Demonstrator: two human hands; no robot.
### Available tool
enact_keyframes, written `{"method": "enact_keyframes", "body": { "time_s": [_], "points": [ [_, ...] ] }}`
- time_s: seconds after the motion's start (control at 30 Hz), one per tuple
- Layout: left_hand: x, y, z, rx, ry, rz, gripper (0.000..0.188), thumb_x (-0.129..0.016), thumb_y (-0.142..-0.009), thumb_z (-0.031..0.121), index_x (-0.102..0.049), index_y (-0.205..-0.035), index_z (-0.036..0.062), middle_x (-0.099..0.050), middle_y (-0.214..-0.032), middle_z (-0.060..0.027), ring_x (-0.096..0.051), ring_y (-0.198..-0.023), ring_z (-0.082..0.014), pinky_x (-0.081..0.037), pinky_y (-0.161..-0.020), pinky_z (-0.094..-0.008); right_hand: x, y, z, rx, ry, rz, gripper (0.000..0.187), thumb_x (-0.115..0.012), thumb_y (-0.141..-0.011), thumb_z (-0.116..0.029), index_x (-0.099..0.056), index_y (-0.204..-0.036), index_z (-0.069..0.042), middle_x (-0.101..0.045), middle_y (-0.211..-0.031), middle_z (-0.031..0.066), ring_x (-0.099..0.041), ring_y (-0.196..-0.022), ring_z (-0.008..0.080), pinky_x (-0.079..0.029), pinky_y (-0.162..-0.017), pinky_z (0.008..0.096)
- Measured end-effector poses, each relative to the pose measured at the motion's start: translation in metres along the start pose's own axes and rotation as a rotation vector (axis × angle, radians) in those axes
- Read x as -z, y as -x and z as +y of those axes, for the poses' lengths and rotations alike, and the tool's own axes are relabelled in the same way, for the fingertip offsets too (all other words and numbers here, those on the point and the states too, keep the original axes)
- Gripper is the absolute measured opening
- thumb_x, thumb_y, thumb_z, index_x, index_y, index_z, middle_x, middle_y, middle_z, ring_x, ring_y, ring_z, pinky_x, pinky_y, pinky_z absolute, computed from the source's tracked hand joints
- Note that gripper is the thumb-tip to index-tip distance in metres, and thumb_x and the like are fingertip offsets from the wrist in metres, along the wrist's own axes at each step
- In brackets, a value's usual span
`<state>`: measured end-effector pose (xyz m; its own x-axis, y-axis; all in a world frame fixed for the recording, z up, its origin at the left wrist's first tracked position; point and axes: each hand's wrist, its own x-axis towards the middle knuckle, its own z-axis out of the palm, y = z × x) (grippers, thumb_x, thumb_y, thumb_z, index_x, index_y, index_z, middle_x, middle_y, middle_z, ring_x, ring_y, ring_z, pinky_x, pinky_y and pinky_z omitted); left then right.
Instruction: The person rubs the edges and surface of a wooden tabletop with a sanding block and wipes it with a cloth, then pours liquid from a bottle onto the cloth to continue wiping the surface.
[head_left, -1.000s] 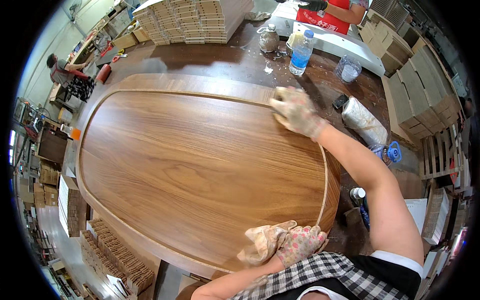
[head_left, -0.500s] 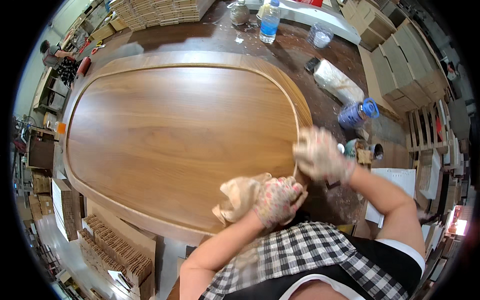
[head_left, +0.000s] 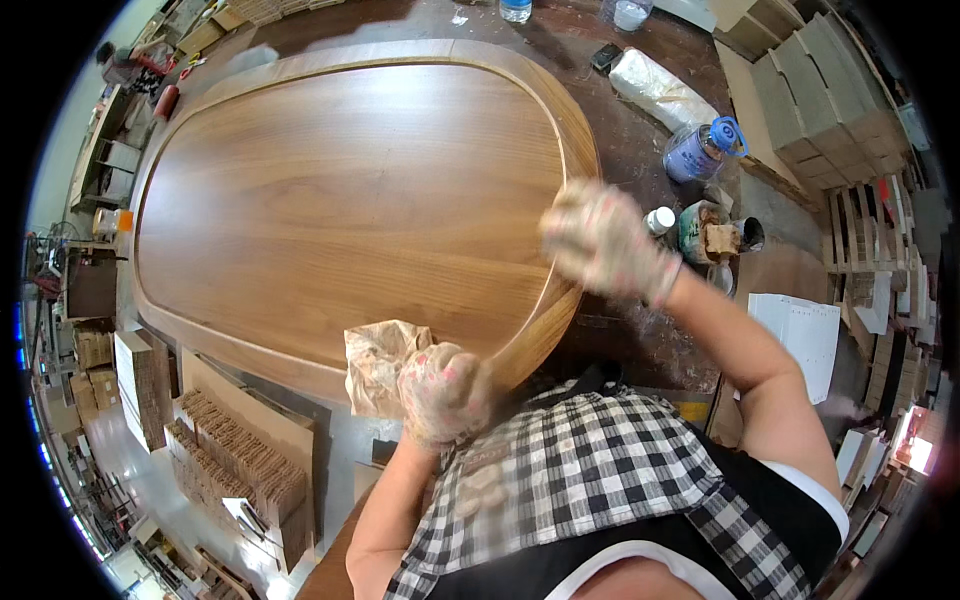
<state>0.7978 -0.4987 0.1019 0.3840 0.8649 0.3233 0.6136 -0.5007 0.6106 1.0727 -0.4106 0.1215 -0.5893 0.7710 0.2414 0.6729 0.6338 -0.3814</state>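
Note:
A large wooden tabletop (head_left: 350, 210) with rounded ends and a raised rim lies on the dark workbench before me. At its near edge my left hand (head_left: 445, 395), in a flower-patterned work glove, is closed round a crumpled, stained tan rag (head_left: 375, 360), which rests partly over the rim. My right hand (head_left: 605, 240), gloved alike and blurred by motion, presses curled fingers on the rim at the right end. Whatever those fingers hold is hidden. A small white-capped bottle (head_left: 659, 221) and an open can (head_left: 705, 230) with a tan sponge-like piece stand just beyond it.
A blue-capped plastic bottle (head_left: 700, 150) and a white wrapped roll (head_left: 662, 90) lie on the bench's right side. Stacked cardboard (head_left: 835, 100) stands farther right. White sheets (head_left: 795, 340) lie near my right forearm. Bundled cardboard pieces (head_left: 245, 455) stand below the bench at left.
My left hand has moved left along the near edge with the rag. The right hand has gone a little up and left along the rim. My view has shifted, so the bench items sit higher.

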Motion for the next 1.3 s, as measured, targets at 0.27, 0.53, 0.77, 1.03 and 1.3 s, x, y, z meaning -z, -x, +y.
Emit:
{"method": "enact_keyframes", "body": {
  "time_s": [0.27, 0.53, 0.77, 1.03, 1.3],
  "points": [
    [-0.001, 0.0, 0.0, -0.039, -0.008, 0.128, 0.011, -0.074, -0.081, 0.004, -0.064, -0.078, 0.0074, -0.063, -0.075, -0.0103, -0.061, -0.067, -0.0295, -0.048, -0.062, -0.041, -0.045, 0.015, -0.064, 0.117, -0.249, -0.113, 0.024, -0.074, -0.076, -0.026, -0.067, -0.092, -0.011, -0.06, -0.103, 0.0136, -0.061, -0.094, 0.0334, -0.05, -0.083, 0.0472],
    [0.024, 0.019, 0.013, 0.314, 0.174, 0.434, 0.01, -0.065, -0.089, 0.002, -0.063, -0.08, 0.0014, -0.062, -0.076, -0.0068, -0.058, -0.07, -0.0163, -0.048, -0.065, -0.0306, -0.021, 0.012, -0.014, 0.027, -0.121, 0.001, 0.023, -0.072, -0.079, -0.028, -0.069, -0.091, -0.009, -0.062, -0.099, 0.0122, -0.061, -0.093, 0.0293, -0.05, -0.082, 0.0446],
    [0.017, -0.006, 0.03, 0.519, 0.328, 0.42, 0.021, -0.062, -0.095, 0.015, -0.058, -0.079, 0.0025, -0.054, -0.077, 0.0006, -0.047, -0.073, -0.0083, -0.041, -0.066, -0.0259, -0.035, 0.008, -0.03, 0.198, -0.18, -0.19, 0.018, -0.071, -0.077, -0.03, -0.067, -0.085, -0.014, -0.058, -0.095, 0.0096, -0.06, -0.09, 0.0278, -0.05, -0.074, 0.044],
    [-0.004, -0.052, 0.018, 0.427, 0.508, 0.315, 0.023, -0.063, -0.1, 0.02, -0.064, -0.087, 0.0011, -0.063, -0.084, -0.0013, -0.056, -0.077, -0.0098, -0.048, -0.071, -0.0278, 0.0, -0.065, 0.132, -0.13, 0.257, 0.272, 0.019, -0.075, -0.081, -0.023, -0.072, -0.095, -0.01, -0.062, -0.104, 0.007, -0.06, -0.097, 0.0239, -0.05, -0.08, 0.0431],
    [-0.092, -0.122, 0.02, -0.203, -0.121, -0.58, 0.067, -0.071, -0.08, 0.011, -0.049, -0.143, 0.0004, -0.048, -0.144, -0.0222, -0.035, -0.145, -0.0417, -0.03, -0.119, -0.0512, -0.034, -0.091, 0.142, -0.391, -1.246, 0.498, 0.032, -0.069, -0.097, -0.024, -0.066, -0.123, -0.007, -0.068, -0.116, 0.0029, -0.061, -0.11, 0.0113, -0.049, -0.1, 0.0282]
  ]
}}
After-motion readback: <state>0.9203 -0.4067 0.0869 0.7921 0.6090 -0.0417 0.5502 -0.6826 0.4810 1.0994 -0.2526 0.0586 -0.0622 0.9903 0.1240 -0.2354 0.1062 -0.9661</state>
